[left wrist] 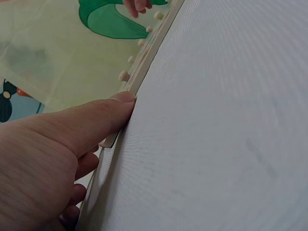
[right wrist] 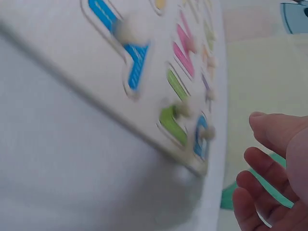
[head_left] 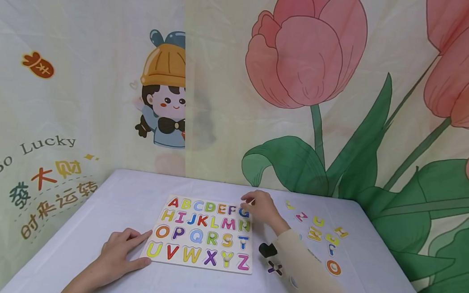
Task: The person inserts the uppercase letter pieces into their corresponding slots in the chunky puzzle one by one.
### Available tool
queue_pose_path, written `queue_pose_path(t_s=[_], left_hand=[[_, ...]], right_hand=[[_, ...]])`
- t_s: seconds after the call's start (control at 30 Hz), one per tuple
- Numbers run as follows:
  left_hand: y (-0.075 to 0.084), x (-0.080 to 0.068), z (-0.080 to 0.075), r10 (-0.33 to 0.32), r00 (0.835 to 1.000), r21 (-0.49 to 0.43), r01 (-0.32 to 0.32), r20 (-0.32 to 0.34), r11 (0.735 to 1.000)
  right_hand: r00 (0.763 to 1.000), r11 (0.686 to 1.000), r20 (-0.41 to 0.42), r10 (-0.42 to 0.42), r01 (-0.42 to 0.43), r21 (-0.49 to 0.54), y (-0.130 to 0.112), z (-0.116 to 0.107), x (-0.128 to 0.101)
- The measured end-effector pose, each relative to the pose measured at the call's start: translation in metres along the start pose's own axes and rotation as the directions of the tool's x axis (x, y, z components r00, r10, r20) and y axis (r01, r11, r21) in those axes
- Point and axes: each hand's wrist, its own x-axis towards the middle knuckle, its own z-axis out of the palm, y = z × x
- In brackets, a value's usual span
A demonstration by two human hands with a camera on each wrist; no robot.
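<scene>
A wooden alphabet puzzle board lies on the white table, its slots filled with coloured letters A to Z. My left hand rests flat at the board's lower left corner, and its thumb presses against the board's edge. At the top right corner my right hand hovers by the blue letter G. In the right wrist view its fingers hang relaxed and hold nothing, just beyond the G and its peg.
Several loose coloured letters lie on the table right of the board, among them an orange O and an X by my right forearm. Printed cloth hangs behind and on both sides of the table.
</scene>
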Motion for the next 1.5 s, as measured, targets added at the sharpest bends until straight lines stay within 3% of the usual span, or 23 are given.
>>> queue_pose_path(t_s=[0.3, 0.5, 0.7, 0.9, 1.5], left_hand=[[-0.002, -0.002, -0.001, 0.006, 1.000, 0.005, -0.006, -0.010, 1.000], [-0.005, -0.004, 0.000, -0.006, 1.000, -0.002, 0.006, -0.007, 1.000], [-0.004, -0.004, 0.000, -0.012, 1.000, -0.004, 0.012, -0.002, 1.000], [-0.004, -0.003, 0.001, -0.022, 1.000, -0.008, 0.022, -0.010, 1.000], [-0.001, -0.001, 0.000, 0.007, 1.000, -0.008, -0.007, -0.009, 1.000]], right_hand=[[0.988, 0.999, -0.150, -0.023, 0.018, -0.034, 0.040, -0.059, -0.020], [0.981, 0.993, -0.192, 0.004, -0.025, -0.111, 0.085, -0.076, -0.038], [0.969, 0.980, -0.193, 0.151, -0.173, -0.099, 0.115, -0.083, -0.057], [0.961, 0.974, -0.218, 0.168, -0.196, -0.112, 0.134, -0.082, -0.066], [0.939, 0.944, -0.188, 0.288, -0.311, -0.110, 0.141, -0.078, -0.065]])
